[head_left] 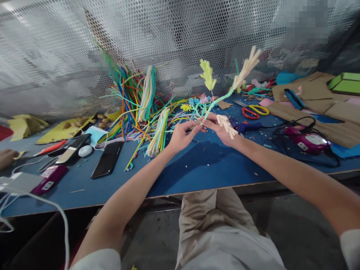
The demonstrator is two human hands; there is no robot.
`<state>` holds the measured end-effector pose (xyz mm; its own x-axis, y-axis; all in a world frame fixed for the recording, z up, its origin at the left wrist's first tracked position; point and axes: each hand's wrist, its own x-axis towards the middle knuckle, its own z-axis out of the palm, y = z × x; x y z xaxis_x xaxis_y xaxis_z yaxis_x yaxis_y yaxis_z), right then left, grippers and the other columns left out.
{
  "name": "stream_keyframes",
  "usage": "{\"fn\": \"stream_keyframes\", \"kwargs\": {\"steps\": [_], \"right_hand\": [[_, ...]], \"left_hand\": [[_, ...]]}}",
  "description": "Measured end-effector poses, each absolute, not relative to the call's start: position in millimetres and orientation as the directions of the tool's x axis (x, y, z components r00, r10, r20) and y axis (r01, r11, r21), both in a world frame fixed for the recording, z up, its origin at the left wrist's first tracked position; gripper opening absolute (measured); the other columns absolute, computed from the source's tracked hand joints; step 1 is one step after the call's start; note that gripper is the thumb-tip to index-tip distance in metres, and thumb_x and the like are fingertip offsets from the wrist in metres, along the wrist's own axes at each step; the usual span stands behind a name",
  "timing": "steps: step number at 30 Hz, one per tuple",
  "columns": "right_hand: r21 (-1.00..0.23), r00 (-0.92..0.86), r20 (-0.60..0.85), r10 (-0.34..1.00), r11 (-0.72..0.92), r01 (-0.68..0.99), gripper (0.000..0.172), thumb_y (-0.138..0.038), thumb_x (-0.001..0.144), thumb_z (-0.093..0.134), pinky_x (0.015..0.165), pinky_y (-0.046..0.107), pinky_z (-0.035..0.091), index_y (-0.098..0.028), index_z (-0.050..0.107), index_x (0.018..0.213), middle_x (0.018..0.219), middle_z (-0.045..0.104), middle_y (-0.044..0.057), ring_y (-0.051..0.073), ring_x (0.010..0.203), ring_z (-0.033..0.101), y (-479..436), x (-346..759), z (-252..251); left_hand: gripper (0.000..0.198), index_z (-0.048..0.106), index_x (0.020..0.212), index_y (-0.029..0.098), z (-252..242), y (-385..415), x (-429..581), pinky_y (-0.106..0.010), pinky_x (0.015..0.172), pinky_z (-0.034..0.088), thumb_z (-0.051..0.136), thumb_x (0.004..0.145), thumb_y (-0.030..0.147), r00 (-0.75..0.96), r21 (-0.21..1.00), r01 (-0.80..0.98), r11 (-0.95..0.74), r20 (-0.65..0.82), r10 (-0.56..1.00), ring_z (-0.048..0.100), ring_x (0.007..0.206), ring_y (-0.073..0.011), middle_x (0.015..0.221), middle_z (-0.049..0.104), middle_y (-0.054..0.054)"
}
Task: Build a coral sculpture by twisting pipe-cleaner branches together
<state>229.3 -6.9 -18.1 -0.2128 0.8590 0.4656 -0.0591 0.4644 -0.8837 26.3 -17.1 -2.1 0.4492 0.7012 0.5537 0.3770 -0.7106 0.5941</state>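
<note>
A pipe-cleaner flower stem [218, 100], wrapped in mint green, slants up to the right from between my hands. It carries a cream, wheat-like head [247, 68]. My left hand [184, 135] pinches its lower end, thumb against fingers. Close beside it, my right hand [218, 126] is closed around the stem a little higher. A second cream pipe-cleaner spray [226, 126] lies across the back of my right hand; where it attaches is hidden. A yellow-green pipe-cleaner leaf [208, 75] on a thin wire rises above my hands.
Pipe-cleaner bundles [159, 133] stand at left-centre, near a black phone [107, 160]. Scissors [254, 110], a blue glue gun [247, 126] and a purple device [308, 139] with cables lie right. Another person's hand [8, 158] shows far left. Perforated metal panel [180, 41] stands behind.
</note>
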Motion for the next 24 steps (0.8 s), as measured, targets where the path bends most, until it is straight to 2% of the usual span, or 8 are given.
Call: {"fn": "stream_keyframes", "kwargs": {"steps": [3,6,10,12,14,18,21,24], "right_hand": [[-0.917,-0.176,0.387,0.905,0.358,-0.177,0.049,-0.069,0.078,0.082,0.089,0.038,0.057,-0.025,0.077,0.101,0.097,0.076,0.004,0.021,0.092,0.069,-9,220,-24],[-0.913,-0.133,0.382,0.914,0.351,-0.209,0.044,-0.063,0.079,0.083,0.092,0.037,0.057,-0.025,0.075,0.098,0.095,0.075,0.002,0.019,0.091,0.068,-13,215,-25],[-0.883,-0.116,0.469,0.876,0.458,-0.105,0.036,-0.058,0.081,0.083,0.082,0.034,0.054,-0.024,0.072,0.083,0.085,0.068,0.001,0.018,0.084,0.062,-18,220,-16],[-0.858,-0.154,0.512,0.845,0.512,-0.038,0.035,-0.057,0.083,0.083,0.079,0.034,0.051,-0.024,0.072,0.079,0.085,0.066,0.002,0.018,0.085,0.060,-18,224,-8],[-0.835,-0.218,0.540,0.813,0.551,-0.012,0.035,-0.057,0.084,0.081,0.077,0.033,0.050,-0.024,0.073,0.080,0.088,0.065,0.002,0.019,0.087,0.059,-17,227,0],[-0.822,-0.345,0.547,0.763,0.568,-0.049,0.036,-0.059,0.083,0.082,0.073,0.033,0.051,-0.024,0.077,0.081,0.095,0.066,0.004,0.018,0.086,0.058,-12,231,8],[-0.863,-0.390,0.496,0.776,0.489,-0.124,0.037,-0.060,0.081,0.083,0.071,0.032,0.053,-0.024,0.079,0.082,0.099,0.065,0.004,0.017,0.083,0.058,-7,231,2],[-0.894,-0.429,0.446,0.786,0.411,-0.178,0.037,-0.060,0.083,0.082,0.070,0.032,0.053,-0.023,0.078,0.084,0.094,0.066,0.003,0.016,0.079,0.059,-3,232,-9]], "left_hand": [[0.043,0.082,0.100,0.019,-5,-22,32,-0.027,0.065,0.049,0.056,0.106,0.053,0.365,0.524,0.447,-0.725,0.633,0.683,0.067,0.067,-0.0136,0.092,0.082,-0.005],[0.041,0.080,0.104,0.018,-6,-25,35,-0.028,0.073,0.054,0.055,0.107,0.051,0.320,0.462,0.480,-0.745,0.699,0.640,0.074,0.079,-0.0163,0.096,0.082,-0.006],[0.038,0.079,0.104,0.017,-9,-23,32,-0.031,0.073,0.053,0.055,0.108,0.046,0.360,0.308,0.535,-0.787,0.760,0.541,0.070,0.076,-0.0168,0.087,0.079,-0.007],[0.037,0.079,0.102,0.018,-11,-21,30,-0.032,0.070,0.051,0.055,0.108,0.044,0.403,0.208,0.553,-0.807,0.780,0.478,0.064,0.071,-0.0168,0.079,0.075,-0.006],[0.037,0.079,0.101,0.018,-12,-20,28,-0.033,0.068,0.048,0.052,0.109,0.043,0.425,0.162,0.555,-0.816,0.788,0.446,0.060,0.069,-0.0170,0.076,0.072,-0.005],[0.039,0.079,0.098,0.019,-13,-22,27,-0.034,0.068,0.048,0.050,0.110,0.042,0.434,0.192,0.529,-0.827,0.776,0.458,0.056,0.069,-0.0172,0.071,0.066,-0.004],[0.038,0.080,0.098,0.020,-14,-23,28,-0.034,0.069,0.050,0.052,0.109,0.043,0.447,0.238,0.504,-0.830,0.750,0.487,0.057,0.068,-0.0168,0.070,0.064,-0.003],[0.037,0.081,0.097,0.021,-18,-21,29,-0.032,0.068,0.051,0.054,0.108,0.044,0.461,0.285,0.504,-0.816,0.710,0.533,0.059,0.066,-0.0153,0.072,0.067,-0.002]]}}
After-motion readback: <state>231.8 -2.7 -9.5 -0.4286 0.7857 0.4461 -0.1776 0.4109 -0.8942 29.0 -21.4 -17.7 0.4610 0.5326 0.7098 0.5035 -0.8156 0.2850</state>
